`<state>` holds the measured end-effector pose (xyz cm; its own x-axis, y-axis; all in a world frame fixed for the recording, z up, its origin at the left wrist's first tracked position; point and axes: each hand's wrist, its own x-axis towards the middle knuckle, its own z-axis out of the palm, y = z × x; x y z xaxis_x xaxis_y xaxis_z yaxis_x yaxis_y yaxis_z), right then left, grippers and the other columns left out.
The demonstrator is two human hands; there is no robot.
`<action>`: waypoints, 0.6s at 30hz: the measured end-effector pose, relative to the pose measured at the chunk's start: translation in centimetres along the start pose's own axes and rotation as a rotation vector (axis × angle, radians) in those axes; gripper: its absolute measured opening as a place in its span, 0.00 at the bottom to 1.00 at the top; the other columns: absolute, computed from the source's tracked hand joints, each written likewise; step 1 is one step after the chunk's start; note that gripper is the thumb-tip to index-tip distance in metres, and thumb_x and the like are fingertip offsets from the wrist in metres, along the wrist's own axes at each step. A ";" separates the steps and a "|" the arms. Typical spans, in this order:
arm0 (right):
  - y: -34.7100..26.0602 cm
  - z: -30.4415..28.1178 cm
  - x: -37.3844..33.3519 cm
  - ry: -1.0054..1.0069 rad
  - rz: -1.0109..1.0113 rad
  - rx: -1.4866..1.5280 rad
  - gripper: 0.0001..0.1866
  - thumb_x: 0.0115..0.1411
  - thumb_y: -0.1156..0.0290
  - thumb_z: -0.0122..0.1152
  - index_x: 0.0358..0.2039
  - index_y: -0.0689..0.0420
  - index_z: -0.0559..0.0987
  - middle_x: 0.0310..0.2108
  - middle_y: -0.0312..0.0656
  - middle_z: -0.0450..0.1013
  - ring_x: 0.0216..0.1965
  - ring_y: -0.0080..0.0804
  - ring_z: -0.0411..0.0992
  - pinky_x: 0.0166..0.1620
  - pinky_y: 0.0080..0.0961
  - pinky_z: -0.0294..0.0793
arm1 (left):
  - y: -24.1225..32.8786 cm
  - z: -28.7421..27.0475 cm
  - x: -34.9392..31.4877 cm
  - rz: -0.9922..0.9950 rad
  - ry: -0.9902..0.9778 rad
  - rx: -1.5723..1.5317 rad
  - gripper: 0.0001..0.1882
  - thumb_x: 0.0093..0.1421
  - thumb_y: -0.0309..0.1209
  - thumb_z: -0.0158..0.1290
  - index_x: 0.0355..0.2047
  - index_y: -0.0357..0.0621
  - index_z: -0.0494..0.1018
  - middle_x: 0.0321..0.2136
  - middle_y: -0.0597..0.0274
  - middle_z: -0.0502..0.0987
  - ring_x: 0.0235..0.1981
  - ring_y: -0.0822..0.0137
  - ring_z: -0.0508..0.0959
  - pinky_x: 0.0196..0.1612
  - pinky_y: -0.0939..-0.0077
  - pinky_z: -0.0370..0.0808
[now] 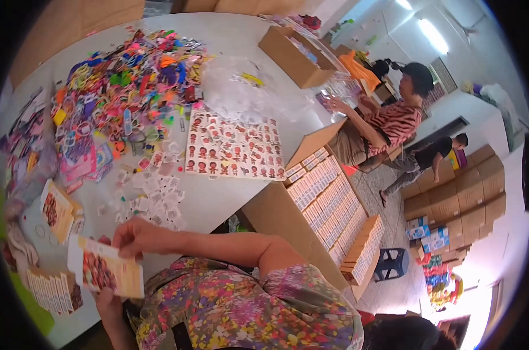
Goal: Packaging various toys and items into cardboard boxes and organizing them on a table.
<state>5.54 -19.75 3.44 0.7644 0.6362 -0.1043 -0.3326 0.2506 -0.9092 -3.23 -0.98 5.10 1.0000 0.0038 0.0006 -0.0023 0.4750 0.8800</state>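
Note:
A small cream carton [111,268] with a printed food-like picture is held over the table, a white flap sticking out at its left end. My left hand [107,300] grips its lower edge, with part of the fingers hidden behind it. My right hand [139,238] is closed at the upper edge, fingers bent against the carton; whether something small is pinched there I cannot make out. Beyond my hands lie small clear packets [156,195] in a loose pile. Another similar carton [57,211] rests to the left, and a row of cartons [51,291] stands near the table's edge.
A heap of colourful trinkets [130,93] covers the far table [229,195]. Beside it lie sticker sheets [235,146] and clear plastic bags [232,87]. At my right, a large cardboard box [276,219] holds rows of cartons. A seated person [387,125] works beyond; another person [430,160] bends near stacked boxes.

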 end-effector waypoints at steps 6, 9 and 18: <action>-1.4 -0.4 -2.1 0.010 0.049 -0.265 0.11 0.49 0.71 0.68 0.31 0.61 0.79 0.23 0.37 0.75 0.18 0.25 0.72 0.23 0.23 0.74 | -0.8 2.0 1.1 -0.109 -0.195 -0.192 0.54 0.42 0.37 0.62 0.67 0.37 0.47 0.61 0.42 0.60 0.64 0.51 0.60 0.64 0.56 0.60; -3.6 -1.3 -2.9 0.247 -0.335 -0.779 0.23 0.49 0.62 0.72 0.43 0.57 0.77 0.36 0.41 0.73 0.34 0.36 0.72 0.36 0.29 0.74 | 0.0 1.7 2.1 -0.130 -0.064 0.019 0.40 0.52 0.35 0.60 0.62 0.36 0.56 0.54 0.48 0.68 0.51 0.57 0.74 0.54 0.64 0.72; -1.8 -0.6 -2.7 0.088 -0.192 -0.336 0.16 0.51 0.66 0.69 0.39 0.60 0.79 0.35 0.41 0.74 0.36 0.31 0.74 0.37 0.30 0.76 | -1.4 3.0 0.0 -0.379 0.033 -0.272 0.27 0.60 0.23 0.50 0.59 0.35 0.55 0.51 0.50 0.69 0.47 0.57 0.77 0.49 0.61 0.76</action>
<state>4.41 -22.33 5.09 0.8446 0.5321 0.0595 0.0091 0.0968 -0.9953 -3.22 -4.31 5.26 0.9299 -0.1882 -0.3160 0.3578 0.6621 0.6585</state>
